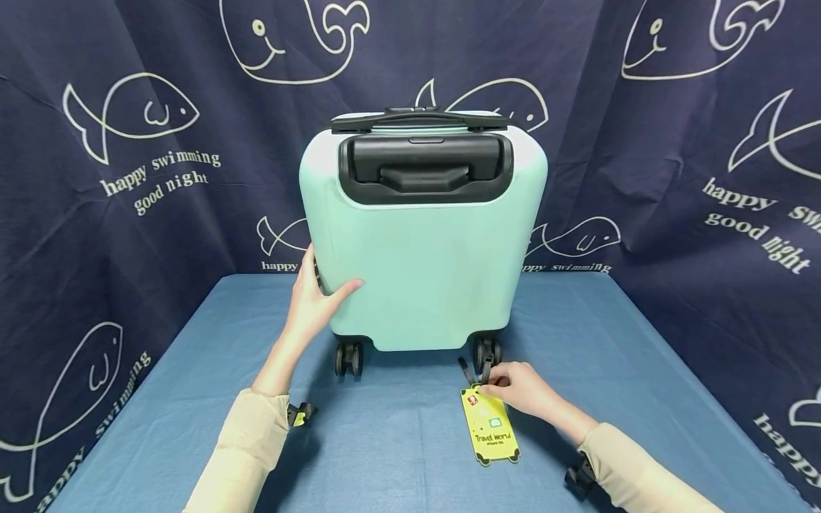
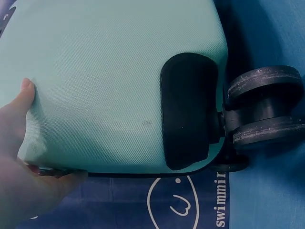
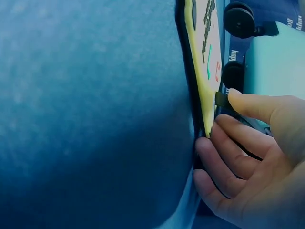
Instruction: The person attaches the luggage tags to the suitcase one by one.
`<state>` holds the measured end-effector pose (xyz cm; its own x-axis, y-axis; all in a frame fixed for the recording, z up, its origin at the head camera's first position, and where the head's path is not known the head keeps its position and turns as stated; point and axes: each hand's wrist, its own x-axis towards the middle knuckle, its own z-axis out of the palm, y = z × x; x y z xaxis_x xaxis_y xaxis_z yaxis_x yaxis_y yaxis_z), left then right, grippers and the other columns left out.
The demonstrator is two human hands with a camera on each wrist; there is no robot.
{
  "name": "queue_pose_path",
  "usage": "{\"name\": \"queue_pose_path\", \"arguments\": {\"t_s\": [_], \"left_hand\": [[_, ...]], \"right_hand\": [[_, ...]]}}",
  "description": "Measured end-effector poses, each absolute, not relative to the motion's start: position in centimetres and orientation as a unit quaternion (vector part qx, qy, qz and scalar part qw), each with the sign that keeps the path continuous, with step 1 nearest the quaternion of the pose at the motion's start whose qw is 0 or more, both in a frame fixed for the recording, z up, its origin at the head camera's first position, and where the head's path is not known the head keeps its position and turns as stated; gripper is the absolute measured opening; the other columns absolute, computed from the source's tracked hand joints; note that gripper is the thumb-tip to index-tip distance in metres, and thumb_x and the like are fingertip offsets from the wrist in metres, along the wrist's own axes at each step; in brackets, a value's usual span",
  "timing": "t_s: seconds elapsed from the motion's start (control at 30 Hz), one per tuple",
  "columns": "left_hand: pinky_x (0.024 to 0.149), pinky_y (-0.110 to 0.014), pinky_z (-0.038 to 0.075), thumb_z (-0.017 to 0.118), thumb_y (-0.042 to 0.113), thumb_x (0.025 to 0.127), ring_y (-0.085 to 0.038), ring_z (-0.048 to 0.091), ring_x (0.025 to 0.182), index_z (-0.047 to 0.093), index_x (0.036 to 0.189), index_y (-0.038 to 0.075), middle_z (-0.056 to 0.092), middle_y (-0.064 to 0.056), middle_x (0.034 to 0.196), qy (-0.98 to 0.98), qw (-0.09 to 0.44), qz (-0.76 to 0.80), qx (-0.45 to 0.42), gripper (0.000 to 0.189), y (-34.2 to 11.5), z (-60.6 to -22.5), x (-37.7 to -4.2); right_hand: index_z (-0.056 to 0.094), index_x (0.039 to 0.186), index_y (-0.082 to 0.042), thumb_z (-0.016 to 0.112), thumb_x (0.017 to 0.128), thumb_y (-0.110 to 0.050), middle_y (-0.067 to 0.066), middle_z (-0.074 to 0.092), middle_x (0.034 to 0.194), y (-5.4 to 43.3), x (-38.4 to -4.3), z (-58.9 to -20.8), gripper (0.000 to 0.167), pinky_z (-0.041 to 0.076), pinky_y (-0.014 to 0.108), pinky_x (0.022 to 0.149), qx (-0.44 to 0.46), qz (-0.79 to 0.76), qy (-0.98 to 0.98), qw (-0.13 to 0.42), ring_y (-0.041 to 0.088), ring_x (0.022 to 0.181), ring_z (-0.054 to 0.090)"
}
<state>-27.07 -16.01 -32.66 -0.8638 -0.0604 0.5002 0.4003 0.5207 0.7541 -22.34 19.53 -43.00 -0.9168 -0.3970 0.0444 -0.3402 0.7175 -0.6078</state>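
Observation:
A mint-green suitcase [image 1: 417, 274] stands upright on its wheels, its black handle recess facing me in the head view. My left hand [image 1: 309, 305] holds its left edge, thumb on the front face and fingers round the side. Low at the right, my right hand [image 1: 522, 388] pinches the black strap [image 1: 485, 370] of a yellow luggage tag [image 1: 492, 431] lettered "Travel World". The tag hangs or leans in front of the right wheel [image 1: 486, 350]; in the right wrist view the strap [image 3: 222, 99] sits between thumb and fingers. Whether the strap is fastened cannot be seen.
Blue cloth [image 1: 398, 434] covers the table. A dark curtain [image 1: 154, 235] with white fish drawings hangs behind and at both sides. The suitcase's left front wheel [image 1: 348, 359] rests on the cloth, and a black carry handle [image 1: 420, 120] crosses the top.

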Motion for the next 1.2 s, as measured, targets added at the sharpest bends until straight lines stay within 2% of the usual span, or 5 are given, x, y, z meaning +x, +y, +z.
{"name": "queue_pose_path", "arguments": {"t_s": [0.2,0.47,0.7,0.97,1.2], "left_hand": [[0.102,-0.048,0.036,0.077,0.041,0.076,-0.028,0.039,0.13,0.013,0.151,0.022,0.035,-0.011,0.146,-0.836,0.241,-0.481,-0.106,0.1,-16.0,-32.8,-27.3],[0.103,-0.047,0.036,0.077,0.041,0.075,-0.026,0.038,0.131,0.013,0.151,0.022,0.033,-0.01,0.147,-0.833,0.243,-0.485,-0.104,0.1,-15.9,-32.8,-27.2],[0.102,-0.046,0.037,0.077,0.04,0.075,-0.026,0.04,0.13,0.013,0.151,0.022,0.034,-0.009,0.147,-0.831,0.241,-0.49,-0.102,0.101,-15.9,-32.8,-27.1],[0.101,-0.046,0.038,0.077,0.039,0.075,-0.025,0.041,0.129,0.014,0.15,0.021,0.035,-0.009,0.146,-0.83,0.238,-0.495,-0.1,0.1,-15.9,-32.7,-27.1],[0.102,-0.044,0.038,0.077,0.041,0.075,-0.024,0.042,0.128,0.016,0.15,0.024,0.038,-0.007,0.144,-0.821,0.24,-0.508,-0.102,0.098,-16.0,-32.9,-27.3]], "right_hand": [[0.068,0.083,-0.013,0.069,0.084,-0.02,-0.001,0.068,0.082,19.7,-22.5,-43.3,0.007,0.044,0.022,0.056,-0.202,-0.357,0.91,0.056,0.009,0.067,0.057],[0.067,0.084,-0.01,0.071,0.083,-0.02,0.001,0.066,0.079,19.9,-22.8,-42.9,0.01,0.045,0.023,0.058,-0.186,-0.392,0.898,0.069,0.012,0.068,0.057],[0.069,0.089,-0.005,0.069,0.084,-0.021,0.012,0.07,0.101,20.1,-22.7,-42.1,0.016,0.046,0.021,0.063,-0.199,-0.414,0.883,0.096,0.01,0.076,0.061],[0.065,0.083,-0.008,0.067,0.086,-0.018,0.002,0.064,0.085,20.2,-22.1,-41.2,0.011,0.042,0.022,0.058,-0.219,-0.367,0.898,0.106,0.008,0.068,0.052],[0.059,0.091,-0.008,0.062,0.091,-0.022,0.003,0.063,0.084,20.3,-21.5,-40.6,0.014,0.051,0.032,0.056,-0.234,-0.378,0.886,0.131,0.009,0.067,0.056]]}}
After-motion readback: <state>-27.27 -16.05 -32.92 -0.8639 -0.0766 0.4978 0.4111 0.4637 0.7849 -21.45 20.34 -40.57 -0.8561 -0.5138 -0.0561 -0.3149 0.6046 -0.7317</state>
